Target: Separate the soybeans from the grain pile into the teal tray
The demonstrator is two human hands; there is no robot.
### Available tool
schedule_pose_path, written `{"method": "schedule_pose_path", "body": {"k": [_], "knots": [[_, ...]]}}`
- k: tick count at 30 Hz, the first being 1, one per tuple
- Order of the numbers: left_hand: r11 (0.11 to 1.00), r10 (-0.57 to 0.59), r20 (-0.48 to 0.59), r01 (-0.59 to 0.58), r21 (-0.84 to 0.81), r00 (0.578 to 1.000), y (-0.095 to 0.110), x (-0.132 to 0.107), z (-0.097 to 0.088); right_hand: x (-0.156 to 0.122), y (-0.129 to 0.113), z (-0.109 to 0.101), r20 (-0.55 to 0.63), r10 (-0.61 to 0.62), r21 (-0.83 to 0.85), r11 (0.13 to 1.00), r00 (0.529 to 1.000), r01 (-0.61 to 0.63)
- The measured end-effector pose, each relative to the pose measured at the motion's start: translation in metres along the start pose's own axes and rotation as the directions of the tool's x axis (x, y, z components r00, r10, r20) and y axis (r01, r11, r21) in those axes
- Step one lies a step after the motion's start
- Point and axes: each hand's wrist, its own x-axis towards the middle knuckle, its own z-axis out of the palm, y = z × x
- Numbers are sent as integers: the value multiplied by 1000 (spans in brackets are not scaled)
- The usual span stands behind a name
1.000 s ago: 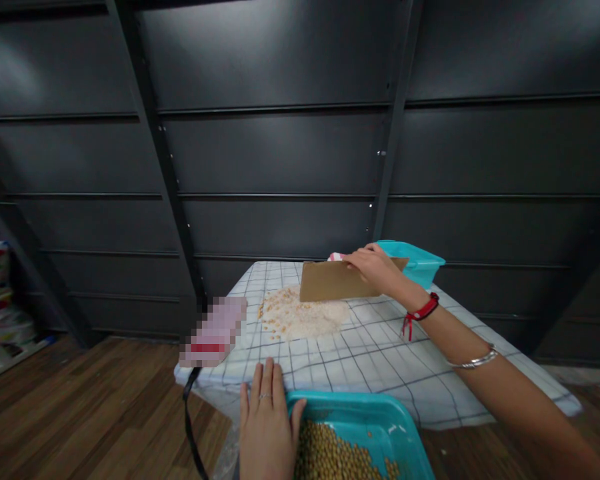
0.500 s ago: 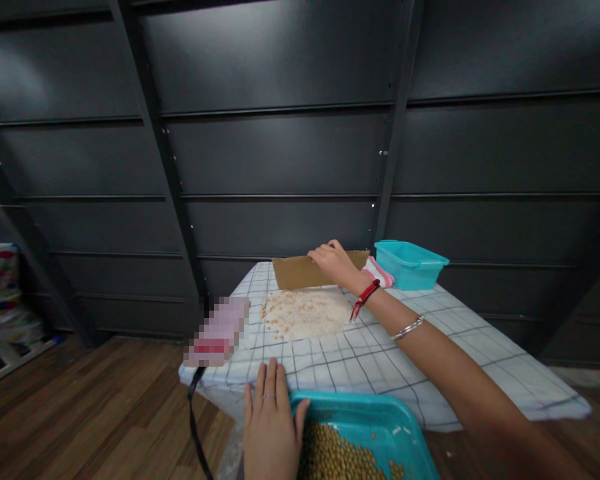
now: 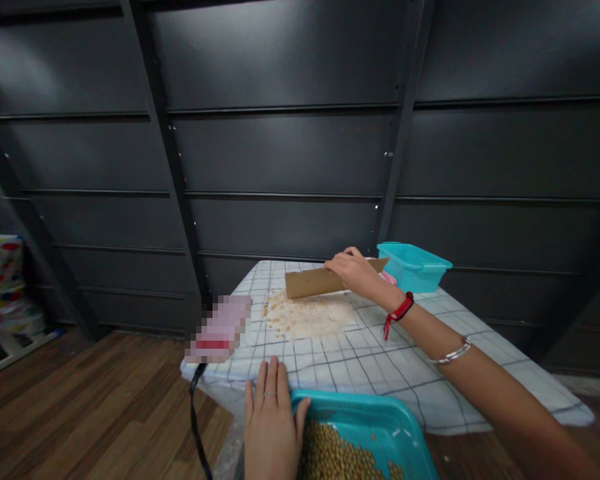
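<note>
My right hand (image 3: 351,268) grips the top edge of a long brown cardboard strip (image 3: 310,283), tilted over the back of a pale, grainy spread (image 3: 313,317) that looks like rice, with yellow kernels among it. My left hand (image 3: 274,420) lies flat with its fingers stretched out, the thumb over the left rim of a teal plastic tray (image 3: 403,417). Round tan beans, perhaps soybeans, (image 3: 340,457) fill the lower left of that tray. Its near side is cut off by the frame.
A checked cloth covers the table (image 3: 460,360). A turquoise basin (image 3: 420,275) stands at the back right, beside a partly hidden pink-and-white cloth (image 3: 389,277). A blurred-out pink item (image 3: 223,327) with a black strap (image 3: 194,407) lies at the left edge. A dark panelled wall (image 3: 280,157) rises behind.
My right hand has moved right and a little nearer with the cardboard strip, which now tilts more and covers the spread's back edge. My left hand stays on the tray.
</note>
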Motion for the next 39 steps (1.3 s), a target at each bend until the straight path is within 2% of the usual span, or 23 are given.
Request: {"method": "schedule_pose_path", "body": {"k": [4,7,15,19,25,30,33,39], "knots": [[1000,5,7,-5,-3,1000,2,1,-2,-9,11,-11,-50,12,29,1000,999,-11],[1000,8,5,-8,-8,1000,4,1,-2,-6,14,-12,-90,26,45,999,996,-22],[999,-17,34,18,-31,999,5,-4,4,21,-6,16,-92,-49,88,994,994,58],[999,-33,68,34,-14,997,2,-6,5,19,-11,19,-80,-106,113,987,991,114],[1000,-22,80,24,-17,997,-1,-6,3,0,9,12,-85,-102,146,983,991,114],[997,-39,102,46,-66,994,1,-6,4,-3,24,13,-102,-24,163,986,994,40],[995,-45,102,54,-84,994,2,-6,4,2,19,17,-106,12,164,986,994,5],[997,-23,66,27,-70,998,1,-4,3,9,2,30,-75,-25,180,983,997,38]]}}
